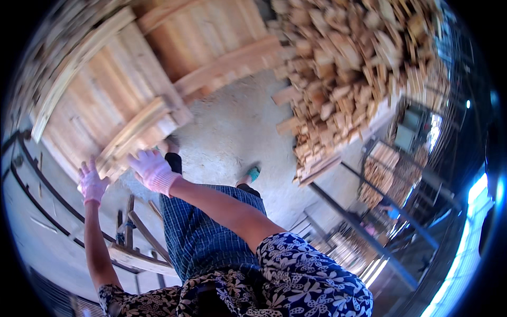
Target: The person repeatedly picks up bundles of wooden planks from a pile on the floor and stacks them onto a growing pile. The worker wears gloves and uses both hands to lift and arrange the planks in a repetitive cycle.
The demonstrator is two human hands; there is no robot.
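Note:
A large panel of side-by-side wooden boards (97, 87) lies at the left, with a batten (132, 124) across its near end and another across its far end. At its near edge my left hand (94, 184), in a pale pink-white glove, has its fingers stretched and apart. My right hand (154, 170), gloved alike, is spread beside the near batten's end. Both sets of fingertips overlap or border the panel's edge; motion blur hides whether they press on it. Neither hand holds anything that I can see.
A second wooden panel (211, 45) lies beyond the first. Heaped short wood offcuts (343, 68) fill the far right. Dark metal rails (50, 195) and a wooden frame (140, 232) stand near left; a long metal bar (364, 232) crosses the right. My feet are on the concrete floor (227, 121).

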